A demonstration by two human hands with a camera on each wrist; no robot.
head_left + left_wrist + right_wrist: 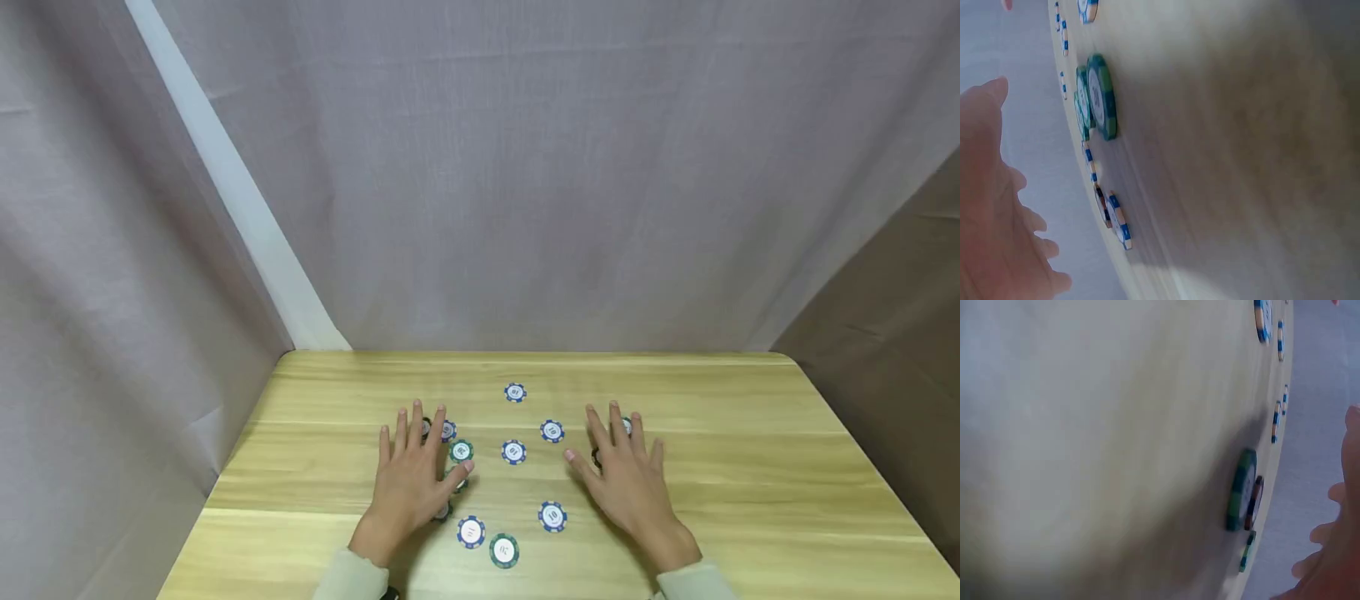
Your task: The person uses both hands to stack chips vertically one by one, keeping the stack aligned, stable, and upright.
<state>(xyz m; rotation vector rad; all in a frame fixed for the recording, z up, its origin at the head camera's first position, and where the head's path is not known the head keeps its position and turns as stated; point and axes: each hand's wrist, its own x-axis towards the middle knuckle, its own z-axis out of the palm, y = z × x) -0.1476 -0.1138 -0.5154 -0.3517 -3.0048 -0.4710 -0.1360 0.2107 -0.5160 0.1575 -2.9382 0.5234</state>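
My left hand (408,485) is held palm down over the left of the table, fingers straight and spread. Under and beside it lie poker chips: a green chip (461,451), a blue chip (448,431) and others partly hidden by the fingers. In the left wrist view a gap separates the hand (997,200) from a green chip (1102,97) on the wood. Over on the right, my right hand (628,483) hovers likewise with spread fingers. Below it a black chip (596,457) and a green chip (627,426) show in part. Neither hand holds anything.
Between the hands lie several blue chips, among them a far one (515,392), a middle one (513,452) and a nearer one (552,517). A green chip (504,551) lies near the front. Grey curtains (525,183) hang behind the wooden table (780,467).
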